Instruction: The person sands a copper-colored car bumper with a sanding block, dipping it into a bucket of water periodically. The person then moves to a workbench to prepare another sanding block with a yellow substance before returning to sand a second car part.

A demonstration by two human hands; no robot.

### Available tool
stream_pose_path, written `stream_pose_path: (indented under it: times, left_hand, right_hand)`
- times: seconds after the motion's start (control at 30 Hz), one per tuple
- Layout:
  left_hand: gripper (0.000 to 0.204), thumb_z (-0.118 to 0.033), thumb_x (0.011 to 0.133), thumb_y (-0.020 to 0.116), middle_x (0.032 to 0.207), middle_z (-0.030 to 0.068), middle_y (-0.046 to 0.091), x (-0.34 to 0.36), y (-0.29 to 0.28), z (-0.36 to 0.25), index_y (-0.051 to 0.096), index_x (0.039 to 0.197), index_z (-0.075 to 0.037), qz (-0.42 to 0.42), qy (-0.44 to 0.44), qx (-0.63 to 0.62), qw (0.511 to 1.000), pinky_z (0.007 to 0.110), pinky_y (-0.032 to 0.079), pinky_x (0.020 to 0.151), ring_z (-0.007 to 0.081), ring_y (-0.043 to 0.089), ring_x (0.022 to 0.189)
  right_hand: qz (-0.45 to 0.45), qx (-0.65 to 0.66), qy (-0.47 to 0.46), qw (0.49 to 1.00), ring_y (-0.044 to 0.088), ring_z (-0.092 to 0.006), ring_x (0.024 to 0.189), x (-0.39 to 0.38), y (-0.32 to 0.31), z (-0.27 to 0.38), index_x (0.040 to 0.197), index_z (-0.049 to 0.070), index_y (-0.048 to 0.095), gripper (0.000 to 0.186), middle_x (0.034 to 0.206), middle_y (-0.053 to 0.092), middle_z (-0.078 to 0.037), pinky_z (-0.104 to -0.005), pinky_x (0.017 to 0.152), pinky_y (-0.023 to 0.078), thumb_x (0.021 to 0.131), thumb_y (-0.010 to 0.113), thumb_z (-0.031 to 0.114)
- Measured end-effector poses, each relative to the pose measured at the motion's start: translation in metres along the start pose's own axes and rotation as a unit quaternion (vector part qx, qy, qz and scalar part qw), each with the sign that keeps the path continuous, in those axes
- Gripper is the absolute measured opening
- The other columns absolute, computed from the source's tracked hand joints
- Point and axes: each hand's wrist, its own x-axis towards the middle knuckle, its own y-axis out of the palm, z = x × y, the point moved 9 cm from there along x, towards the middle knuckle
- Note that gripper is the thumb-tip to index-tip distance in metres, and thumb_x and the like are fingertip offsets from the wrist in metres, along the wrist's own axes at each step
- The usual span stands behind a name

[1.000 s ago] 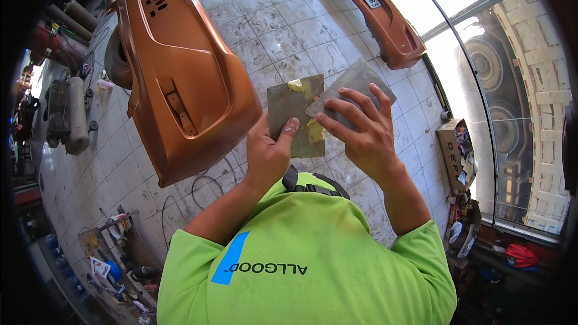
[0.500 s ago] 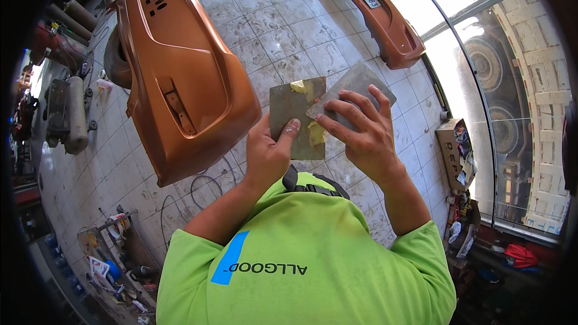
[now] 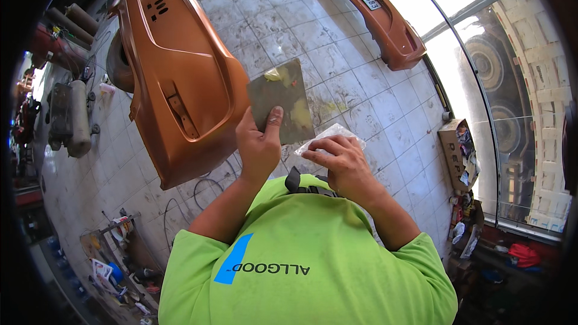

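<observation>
My left hand (image 3: pixel 259 147) grips a dark grey rectangular putty plate (image 3: pixel 265 93), thumb on top of its lower edge. Pale yellow putty (image 3: pixel 300 113) is smeared along the plate's right side and near its top edge. In my right hand (image 3: pixel 348 165) is a thin flat spreader (image 3: pixel 333 131), tilted and whitish with glare, fingers bent over its upper face. The spreader is just below and to the right of the plate, apart from it. Left of my left hand, close by, stands a copper-orange car panel (image 3: pixel 186 42) with a recessed middle.
A second orange bumper part (image 3: pixel 385 27) with a number plate lies at the far right. Along the right side stand a cardboard box (image 3: pixel 450 150) and a glass door frame. Air tanks (image 3: pixel 78 117) are at left, a tool cart (image 3: pixel 117 253) at lower left, a hose (image 3: pixel 208 188) on the tiles.
The plate in my left hand has shifted left and tilted. My right hand has drawn the spreader down and away from the plate, turning it so it catches light.
</observation>
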Motion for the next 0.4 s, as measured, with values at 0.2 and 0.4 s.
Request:
stream_pose_path:
  times: [0.2,0.4]
  left_hand:
    - [0.017,-0.009,0.102,0.064,0.100,0.0053,0.072,0.019,-0.001,0.004,0.065,0.116,0.001,-0.040,-0.047,-0.161,0.985,0.027,0.053,0.076,0.0104,0.065,0.087]
    - [0.029,-0.010,0.101,0.064,0.109,0.0089,0.071,-0.013,0.029,0.040,0.061,0.128,-0.001,0.063,-0.239,-0.308,0.919,0.029,0.060,0.067,0.0123,0.070,0.089]
  right_hand:
    - [-0.191,0.109,-0.104,0.970,0.052,-0.0404,0.133,-0.005,-0.052,0.035,0.120,0.024,0.071,0.060,0.140,0.051,-0.015,-0.0556,0.114,0.039,0.071,0.070,-0.010]
    - [-0.104,-0.081,-0.008,0.991,0.044,-0.0444,0.143,0.005,-0.022,-0.045,0.136,0.021,0.055,0.072,0.152,0.042,-0.015,-0.0588,0.111,0.046,0.075,0.061,-0.018]
